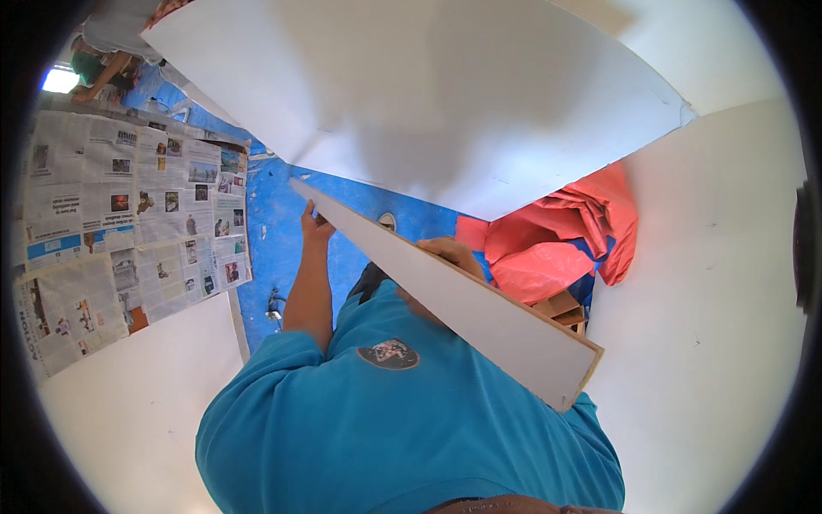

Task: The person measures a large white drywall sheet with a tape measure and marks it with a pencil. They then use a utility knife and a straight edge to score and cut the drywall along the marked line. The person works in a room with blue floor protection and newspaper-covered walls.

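I hold a long white board (pixel 462 300) with raw brown edges slantwise in front of my body. Its narrow-looking far end points to the upper left, and its wide near end lies by my right side. My left hand (pixel 317 221) grips the board close to the far end, its thumb raised along the edge. Around the middle, my right hand (pixel 451 252) is closed over the other long edge; the board covers part of that hand. Just beyond my hands stands a large white panel (pixel 385 94), apart from the board's tip as far as I can tell.
Newspaper sheets (pixel 163 210) cover a surface at the left. Blue sheeting (pixel 270 218) lies on the floor, with a small metal item (pixel 275 307) on it. A crumpled red tarp (pixel 556 227) and cardboard (pixel 558 306) sit beside the right wall (pixel 702 274). Another person (pixel 116 51) bends at the far left.
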### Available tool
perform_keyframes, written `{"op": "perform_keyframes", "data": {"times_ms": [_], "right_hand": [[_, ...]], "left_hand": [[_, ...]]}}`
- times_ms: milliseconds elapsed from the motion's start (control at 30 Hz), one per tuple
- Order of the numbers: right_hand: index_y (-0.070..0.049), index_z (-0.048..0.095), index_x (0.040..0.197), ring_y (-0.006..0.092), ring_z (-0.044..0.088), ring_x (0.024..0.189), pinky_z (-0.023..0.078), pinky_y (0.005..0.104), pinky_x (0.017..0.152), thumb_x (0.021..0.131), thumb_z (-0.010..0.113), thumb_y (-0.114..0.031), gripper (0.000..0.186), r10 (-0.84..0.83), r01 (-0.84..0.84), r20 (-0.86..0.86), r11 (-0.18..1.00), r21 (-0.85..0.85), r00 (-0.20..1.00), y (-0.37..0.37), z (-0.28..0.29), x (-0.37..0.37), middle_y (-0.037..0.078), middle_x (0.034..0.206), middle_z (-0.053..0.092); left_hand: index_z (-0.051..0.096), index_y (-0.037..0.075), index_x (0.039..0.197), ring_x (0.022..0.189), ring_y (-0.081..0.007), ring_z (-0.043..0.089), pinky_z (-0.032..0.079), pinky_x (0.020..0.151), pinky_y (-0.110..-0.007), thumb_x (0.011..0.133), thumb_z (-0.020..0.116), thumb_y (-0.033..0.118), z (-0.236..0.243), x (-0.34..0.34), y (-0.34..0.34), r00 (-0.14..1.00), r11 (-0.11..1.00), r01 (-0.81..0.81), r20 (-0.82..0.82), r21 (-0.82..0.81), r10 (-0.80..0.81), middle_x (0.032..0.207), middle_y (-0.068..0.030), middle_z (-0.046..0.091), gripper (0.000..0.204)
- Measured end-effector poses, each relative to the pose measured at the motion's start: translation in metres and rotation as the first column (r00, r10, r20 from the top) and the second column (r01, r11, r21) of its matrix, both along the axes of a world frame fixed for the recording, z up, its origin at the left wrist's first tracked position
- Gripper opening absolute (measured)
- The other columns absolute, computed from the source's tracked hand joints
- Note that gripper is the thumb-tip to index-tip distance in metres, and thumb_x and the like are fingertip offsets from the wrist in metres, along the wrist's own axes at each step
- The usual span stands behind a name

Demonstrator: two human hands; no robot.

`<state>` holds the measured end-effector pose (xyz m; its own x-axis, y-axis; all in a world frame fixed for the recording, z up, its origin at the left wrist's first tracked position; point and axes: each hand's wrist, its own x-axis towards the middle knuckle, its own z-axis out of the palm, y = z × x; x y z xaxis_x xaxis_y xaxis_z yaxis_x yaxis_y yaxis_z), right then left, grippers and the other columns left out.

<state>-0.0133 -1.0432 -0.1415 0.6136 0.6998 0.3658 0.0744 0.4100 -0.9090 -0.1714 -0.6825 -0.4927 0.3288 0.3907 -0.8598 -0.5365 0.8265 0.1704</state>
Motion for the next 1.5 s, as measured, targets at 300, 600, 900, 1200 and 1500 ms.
{"op": "perform_keyframes", "data": {"times_ms": [300,600,900,1200,1500], "right_hand": [[-0.008,0.057,0.144,0.0216,0.064,0.084,0.054,0.0344,0.074,0.082,0.088,-0.02,0.069,0.243,-0.228,0.057,0.954,-0.194,0.968,-0.008,-0.007,-0.008,0.009,0.115,0.065],[-0.006,0.059,0.144,0.0166,0.064,0.087,0.052,0.031,0.075,0.085,0.086,-0.014,0.066,0.175,-0.175,-0.24,0.984,0.022,0.955,0.006,-0.016,-0.013,0.009,0.116,0.065],[-0.001,0.064,0.136,0.0175,0.068,0.096,0.056,0.0319,0.084,0.087,0.085,-0.011,0.055,-0.172,0.121,-0.191,0.959,-0.255,0.966,-0.023,-0.005,0.009,0.009,0.113,0.072],[-0.006,0.057,0.111,0.0123,0.051,0.059,0.049,0.032,0.06,0.102,0.071,-0.016,0.019,-0.786,0.792,-0.488,0.548,-0.269,0.379,-0.084,-0.032,0.046,0.001,0.073,0.055],[-0.007,0.061,0.1,0.0112,0.051,0.06,0.049,0.0273,0.059,0.101,0.077,-0.029,0.027,-0.964,0.834,-0.25,0.063,-0.549,-0.092,-0.023,0.014,0.074,0.0,0.069,0.051]], "left_hand": [[0.063,0.0,0.137,0.125,-0.0386,0.065,0.049,0.111,-0.063,0.104,0.059,0.056,-0.011,-0.022,0.0,0.987,0.949,0.155,-0.091,0.275,-0.135,0.133,-0.0198,0.069,0.065],[0.062,-0.001,0.138,0.127,-0.0376,0.064,0.05,0.112,-0.061,0.103,0.061,0.057,0.06,-0.001,-0.016,0.979,0.996,0.059,-0.198,0.073,-0.044,0.135,-0.0198,0.068,0.067],[0.061,-0.001,0.134,0.129,-0.0337,0.064,0.05,0.114,-0.055,0.108,0.065,0.028,-0.008,0.017,0.045,0.994,0.976,0.106,-0.018,-0.191,-0.111,0.135,-0.0176,0.068,0.04],[0.06,0.004,0.129,0.123,-0.0331,0.064,0.051,0.11,-0.06,0.108,0.06,0.01,-0.076,0.092,-0.015,0.981,0.973,0.176,-0.049,-0.15,-0.185,0.124,-0.0165,0.068,0.021],[0.059,0.002,0.13,0.13,-0.0357,0.061,0.049,0.116,-0.06,0.11,0.061,0.02,-0.086,0.094,-0.002,0.924,0.902,0.37,-0.014,-0.221,-0.383,0.132,-0.0168,0.065,0.027]]}}
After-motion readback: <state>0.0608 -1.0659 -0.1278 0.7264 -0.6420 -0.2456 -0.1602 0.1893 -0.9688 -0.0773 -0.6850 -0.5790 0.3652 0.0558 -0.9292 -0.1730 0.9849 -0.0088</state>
